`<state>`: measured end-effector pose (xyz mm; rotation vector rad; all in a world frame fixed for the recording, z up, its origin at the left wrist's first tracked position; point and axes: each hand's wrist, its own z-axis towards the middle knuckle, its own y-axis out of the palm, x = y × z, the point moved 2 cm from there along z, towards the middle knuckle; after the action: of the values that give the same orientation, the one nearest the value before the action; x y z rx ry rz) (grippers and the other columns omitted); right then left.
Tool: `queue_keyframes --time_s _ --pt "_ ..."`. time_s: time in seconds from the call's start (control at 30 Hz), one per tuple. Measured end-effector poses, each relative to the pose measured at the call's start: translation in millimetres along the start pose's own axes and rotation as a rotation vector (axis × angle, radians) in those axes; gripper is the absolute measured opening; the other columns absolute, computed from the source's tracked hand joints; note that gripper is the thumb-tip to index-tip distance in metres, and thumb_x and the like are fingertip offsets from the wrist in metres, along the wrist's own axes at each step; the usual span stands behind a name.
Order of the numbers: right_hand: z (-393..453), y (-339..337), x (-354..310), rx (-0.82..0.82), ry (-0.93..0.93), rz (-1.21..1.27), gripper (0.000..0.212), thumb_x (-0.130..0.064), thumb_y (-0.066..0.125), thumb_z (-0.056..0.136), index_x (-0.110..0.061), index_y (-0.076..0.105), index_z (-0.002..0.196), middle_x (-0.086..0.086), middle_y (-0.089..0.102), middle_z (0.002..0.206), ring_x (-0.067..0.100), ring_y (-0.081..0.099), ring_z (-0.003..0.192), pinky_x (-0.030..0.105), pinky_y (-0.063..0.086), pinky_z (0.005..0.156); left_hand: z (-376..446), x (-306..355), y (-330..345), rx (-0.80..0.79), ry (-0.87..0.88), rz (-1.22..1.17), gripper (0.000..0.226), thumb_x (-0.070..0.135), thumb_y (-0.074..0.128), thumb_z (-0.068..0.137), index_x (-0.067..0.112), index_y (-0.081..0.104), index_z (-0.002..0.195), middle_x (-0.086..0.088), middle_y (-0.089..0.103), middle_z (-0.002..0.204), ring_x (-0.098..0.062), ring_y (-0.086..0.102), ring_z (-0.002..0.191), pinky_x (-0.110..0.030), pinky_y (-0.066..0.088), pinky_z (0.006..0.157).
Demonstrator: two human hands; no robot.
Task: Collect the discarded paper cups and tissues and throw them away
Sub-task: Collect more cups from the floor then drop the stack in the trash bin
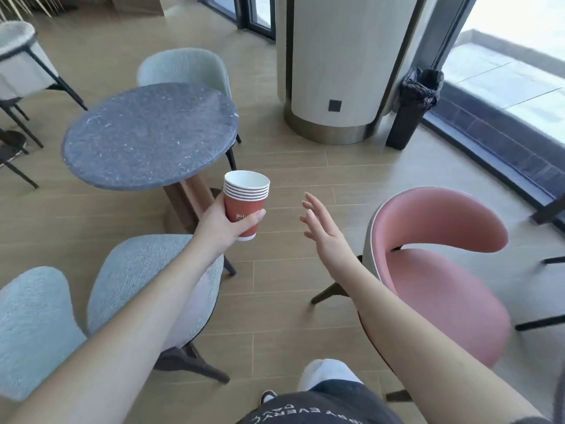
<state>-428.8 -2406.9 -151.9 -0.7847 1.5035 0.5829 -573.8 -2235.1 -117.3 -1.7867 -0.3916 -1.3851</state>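
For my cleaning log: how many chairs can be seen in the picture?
5, perhaps more out of frame. Pink chair at right; two light blue chairs at lower left; another light blue chair behind the round table; a white chair at upper left, partly cut off.

The left hand grips stacked red paper cups (6 rims showing); the right hand hangs spread.
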Motion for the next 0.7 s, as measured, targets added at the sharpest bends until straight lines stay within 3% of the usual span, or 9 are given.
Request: queue_keyframes --time_s 0.13,0.27,0.47,0.6,0.7 --pt "45 -12 0 0.072 -0.001 -0.035 0.048 -0.052 0.045 0.098 -0.05 0.039 0.145 -0.016 0.044 0.15 0.005 0.045 0.136 0.044 0.036 0.117 63 9 8 -0.059 0.032 0.025 0.055 0.07 0.079 0.056 0.041 0.06 0.098 0.021 0.071 0.101 0.009 0.065 0.091 -0.015 0.048 0.075" --pt "98 -29 4 0.142 0.009 -0.028 0.051 -0.055 0.045 0.095 -0.05 0.038 0.145 -0.015 0.042 0.151 0.004 0.045 0.136 0.044 0.036 0.117 127 20 26 -0.132 0.079 0.039 0.047 0.065 0.08 0.06 0.044 0.059 0.097 0.039 0.067 0.09 0.019 0.061 0.086 -0.001 0.042 0.065" --pt "194 -63 6 0.21 0.02 0.014 0.054 -0.061 0.045 0.093 -0.051 0.036 0.146 -0.017 0.041 0.152 0.002 0.045 0.135 0.043 0.037 0.116 240 35 64 -0.188 0.086 0.069 0.072 0.072 0.076 0.055 0.032 0.061 0.113 0.017 0.07 0.105 -0.007 0.067 0.099 -0.03 0.052 0.085" --pt "249 -89 4 0.253 0.033 0.025 0.055 -0.065 0.046 0.089 -0.055 0.037 0.143 -0.019 0.042 0.15 -0.001 0.045 0.134 0.043 0.038 0.116 301 56 85 -0.225 0.093 0.095 0.059 0.07 0.077 0.056 0.039 0.059 0.103 0.021 0.068 0.102 0.002 0.064 0.094 -0.024 0.049 0.078" --pt "281 -110 -2 0.307 0.046 0.053 0.049 -0.063 0.046 0.09 -0.06 0.038 0.138 -0.019 0.043 0.15 -0.001 0.045 0.134 0.043 0.037 0.116 341 69 107 -0.272 0.111 0.089 0.058 0.058 0.084 0.067 0.032 0.06 0.113 0.018 0.069 0.104 0.004 0.064 0.095 -0.019 0.049 0.078"
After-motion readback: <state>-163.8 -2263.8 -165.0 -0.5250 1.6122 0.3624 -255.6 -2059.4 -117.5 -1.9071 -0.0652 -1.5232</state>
